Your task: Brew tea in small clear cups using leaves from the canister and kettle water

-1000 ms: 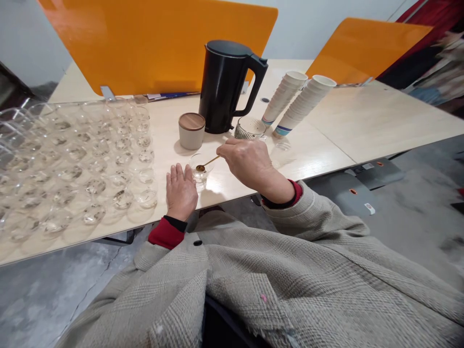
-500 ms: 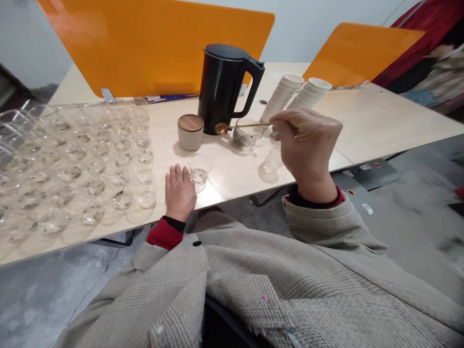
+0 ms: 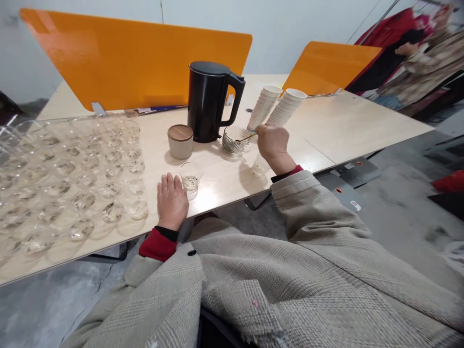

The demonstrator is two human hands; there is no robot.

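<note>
My left hand (image 3: 171, 200) lies flat on the wooden table (image 3: 333, 128), fingers stretched out, just left of a small clear glass cup (image 3: 191, 177). My right hand (image 3: 272, 145) is closed on the handle of a thin golden spoon (image 3: 245, 139). The spoon's bowl rests inside a ribbed glass bowl (image 3: 232, 139) in front of the black kettle (image 3: 209, 101). Another small clear glass (image 3: 258, 166) stands beside my right wrist. A beige jar with a wooden lid (image 3: 180, 141) stands left of the kettle.
Several rows of small clear glass cups (image 3: 72, 174) cover the table's left side. Two leaning stacks of paper cups (image 3: 277, 107) lie behind my right hand. Orange dividers (image 3: 137, 63) stand along the back. People in red and beige clothing (image 3: 409, 53) are at the far right.
My right hand lifted the spoon from the small glass near my left hand, carried it right, and lowered it into the ribbed bowl. The left hand stayed put.
</note>
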